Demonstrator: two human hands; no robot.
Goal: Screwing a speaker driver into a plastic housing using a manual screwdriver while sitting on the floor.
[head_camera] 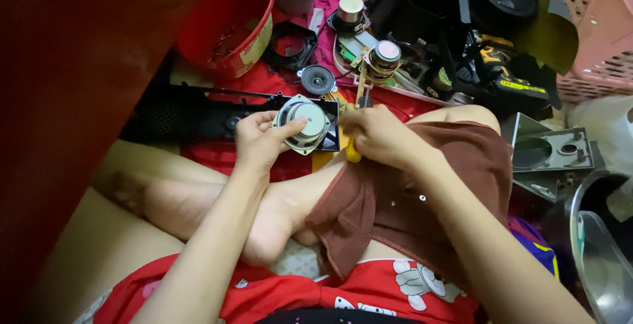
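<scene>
Red patterned shorts [369, 294] and crossed bare legs sat closest to the camera, brown cloth [409, 192] draped over the right knee. Both forearms ran forward from there.

Left hand [260, 140] held the small speaker [304, 124] from its left side, thumb across the round metal magnet back, fingers curled around the frame edge, partly closed. Right hand [379, 136] was fisted tight on a yellow-handled screwdriver [357, 116], handle end poking out below the fist, shaft angled up beside the speaker's right edge. Tip contact not visible.

Step looked like dismantling: prying or unscrewing the speaker from its black mount. Next move likely needed the left hand to brace the frame hard while the tool got leverage; slip risk toward the thumb.

Speaker: silver magnet facing up, pale squarish frame, sat over the lower legs, against a long black panel [198, 116].

Farther out: small dark speaker [317, 80], two more magnet units [384, 57], red bucket [227, 24], yellow-black drill [508, 76], pink basket [593, 27].
</scene>
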